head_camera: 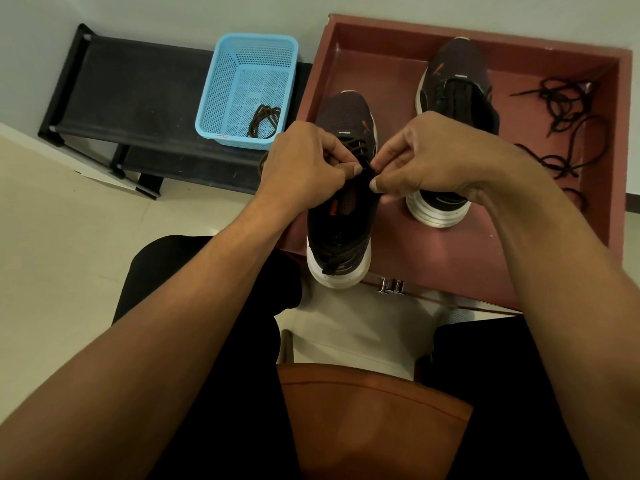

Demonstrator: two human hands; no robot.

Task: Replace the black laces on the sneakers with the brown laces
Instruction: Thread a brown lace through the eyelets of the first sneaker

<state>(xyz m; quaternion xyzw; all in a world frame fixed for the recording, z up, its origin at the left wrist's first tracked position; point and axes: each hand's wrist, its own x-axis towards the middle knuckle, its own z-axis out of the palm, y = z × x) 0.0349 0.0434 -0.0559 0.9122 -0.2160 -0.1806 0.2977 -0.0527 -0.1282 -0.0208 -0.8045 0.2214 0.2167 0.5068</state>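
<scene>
Left hand [304,161], right hand [433,157] pinch lace [356,146] atop sneaker [341,237].

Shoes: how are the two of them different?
The left hand and right hand pinch at the near shoe; nobody touches the far shoe. The near shoe has brown lace; the far shoe shows none. The near shoe overhangs the tray; the far shoe sits inside. Both are dark with white soles.

Pale wall [156,12], cream tiled floor [52,237], black rack [138,84] alongside.
</scene>
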